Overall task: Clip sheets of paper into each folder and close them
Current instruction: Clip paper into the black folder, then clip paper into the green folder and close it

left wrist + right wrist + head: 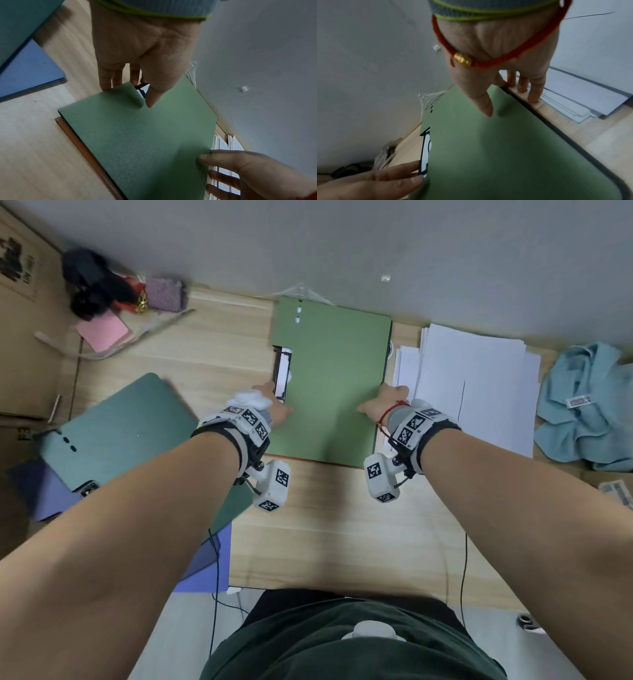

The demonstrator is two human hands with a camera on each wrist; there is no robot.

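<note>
A closed green folder (329, 385) lies flat at the back of the wooden table (342, 525), against the wall. Its black clip (282, 374) with white paper shows in a notch on the left edge. My left hand (279, 402) pinches that left edge just below the clip (425, 151), thumb on the cover and fingers (109, 81) hidden behind the edge. My right hand (376, 402) holds the right edge, thumb (485, 106) on the cover, fingers down along the side. An orange edge (82, 146) of something flat shows under the green folder (145, 142).
A stack of white paper (472, 381) lies right of the folder, with a light blue cloth (585, 409) beyond it. A teal folder (116, 429) rests on a purple-blue one (209, 573) at the left. A pink pad (102, 332) and dark clutter (92, 282) fill the back left corner.
</note>
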